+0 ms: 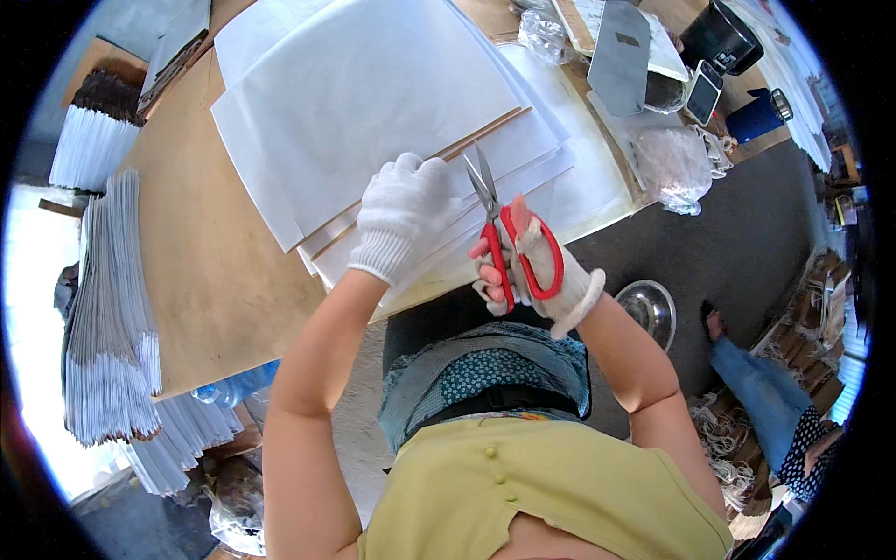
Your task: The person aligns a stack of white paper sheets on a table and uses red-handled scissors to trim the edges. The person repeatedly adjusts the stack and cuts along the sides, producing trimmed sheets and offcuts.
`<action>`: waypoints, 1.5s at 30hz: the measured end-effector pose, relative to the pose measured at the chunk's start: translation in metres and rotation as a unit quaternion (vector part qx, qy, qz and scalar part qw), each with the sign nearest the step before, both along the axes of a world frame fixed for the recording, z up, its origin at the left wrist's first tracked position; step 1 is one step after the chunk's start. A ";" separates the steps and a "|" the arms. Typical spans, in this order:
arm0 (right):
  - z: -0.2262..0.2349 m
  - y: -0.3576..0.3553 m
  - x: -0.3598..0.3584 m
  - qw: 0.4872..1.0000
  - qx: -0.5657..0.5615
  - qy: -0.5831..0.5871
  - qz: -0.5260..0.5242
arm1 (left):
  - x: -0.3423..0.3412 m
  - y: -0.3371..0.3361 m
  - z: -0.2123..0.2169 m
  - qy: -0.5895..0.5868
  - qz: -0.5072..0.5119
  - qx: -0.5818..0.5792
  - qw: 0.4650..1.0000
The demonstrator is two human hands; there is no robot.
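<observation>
My right hand (537, 266), in a greyish glove with bare fingertips, grips red-handled scissors (509, 252). Their blades are parted and point away over the white sheets. My left hand (408, 201), in a white knitted glove, rests at the near edge of the top white sheet (373, 93). Its fingers are curled, with part of the hand blurred; what they pinch, if anything, is hidden. Thin brown strips (322, 227) run along the sheet edges, passing beneath that hand and out towards the scissors. More white sheets lie underneath, slightly fanned.
Bundles of folded white paper (107, 317) line the table's left side. At the far right sit a grey plate (619, 56), a phone (703, 93), a blue bottle (758, 117) and a clear plastic bag (672, 163). A metal basin (647, 313) and another person's leg (761, 387) are off to the right.
</observation>
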State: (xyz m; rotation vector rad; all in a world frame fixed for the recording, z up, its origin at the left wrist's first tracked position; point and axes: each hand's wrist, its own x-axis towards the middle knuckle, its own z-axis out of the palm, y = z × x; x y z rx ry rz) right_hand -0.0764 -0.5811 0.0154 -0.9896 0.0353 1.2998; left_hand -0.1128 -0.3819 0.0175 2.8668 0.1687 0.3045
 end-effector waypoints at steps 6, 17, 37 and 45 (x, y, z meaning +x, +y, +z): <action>-0.023 -0.011 -0.004 0.992 -0.052 0.114 -0.008 | -0.004 0.004 -0.002 0.005 -0.025 -0.013 1.000; -0.020 -0.045 -0.008 0.997 -0.062 -0.039 0.020 | -0.003 0.011 -0.011 0.010 0.002 -0.059 0.998; -0.048 0.068 -0.108 0.967 -0.055 -0.082 0.233 | 0.006 0.057 0.019 0.217 -0.092 -0.264 0.935; -0.042 0.064 -0.101 0.981 -0.066 0.106 0.151 | 0.018 0.039 0.044 0.287 -0.074 0.069 0.952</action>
